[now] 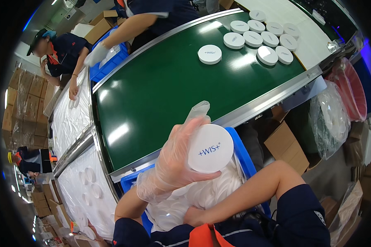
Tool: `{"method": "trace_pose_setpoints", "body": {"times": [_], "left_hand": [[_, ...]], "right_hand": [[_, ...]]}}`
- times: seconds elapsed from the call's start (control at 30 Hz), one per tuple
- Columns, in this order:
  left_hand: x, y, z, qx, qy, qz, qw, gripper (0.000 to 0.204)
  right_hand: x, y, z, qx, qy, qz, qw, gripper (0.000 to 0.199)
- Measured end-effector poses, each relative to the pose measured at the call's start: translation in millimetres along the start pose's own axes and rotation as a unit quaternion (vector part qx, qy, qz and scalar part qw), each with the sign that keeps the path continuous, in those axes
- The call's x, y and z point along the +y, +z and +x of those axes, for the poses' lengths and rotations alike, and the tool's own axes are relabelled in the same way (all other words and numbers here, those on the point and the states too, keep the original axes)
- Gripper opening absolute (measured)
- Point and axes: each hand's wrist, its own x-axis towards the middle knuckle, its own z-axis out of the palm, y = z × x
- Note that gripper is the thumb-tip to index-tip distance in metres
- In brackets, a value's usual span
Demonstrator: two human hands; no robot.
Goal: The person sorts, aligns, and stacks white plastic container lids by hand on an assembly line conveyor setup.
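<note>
Near the middle of the head view, the left hand (173, 154), in a clear loose glove, grasps a round white case (210, 149) by its rim, its printed face turned up toward the camera. The case is held over a blue bin (244, 153) heaped with pale round pieces (226, 181). At the lower centre, the right hand (195, 215) reaches down among them.

The step in hand looks like handling one case while the other hand works in the heap. The next move seems to call for a steady hold on the rim and enough height to clear the bin's edge.

Across the upper right of the green conveyor belt (165, 94), more white cases (252, 39) stand in a loose cluster, with one case (210, 54) set apart to their left.

The right hand's fingers are buried, so I cannot tell whether it grips anything. The left forearm covers part of the bin, the case's underside is out of sight, and a co-worker's arm (127, 29) at the upper left is cut off by the frame.
</note>
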Motion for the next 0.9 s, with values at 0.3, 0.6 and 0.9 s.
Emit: {"method": "trace_pose_setpoints", "body": {"times": [0.3, 0.6, 0.9], "left_hand": [[0.6, -2.7, 0.9, -0.001, 0.018, 0.019, 1.0, 0.098], [-40.6, -14.0, -9.0, 0.08, -0.249, -0.398, 0.879, 0.069], [-29.5, 50.3, 14.8, 0.092, -0.34, -0.458, 0.817, 0.047]], "right_hand": [[-2.0, -4.0, 0.1, 0.005, 0.027, 0.019, 0.999, 0.022], [38.8, -105.7, -117.7, 0.662, -0.013, -0.045, 0.748, 0.016], [101.8, -110.3, -171.4, 0.769, 0.167, -0.026, 0.616, 0.014]]}}
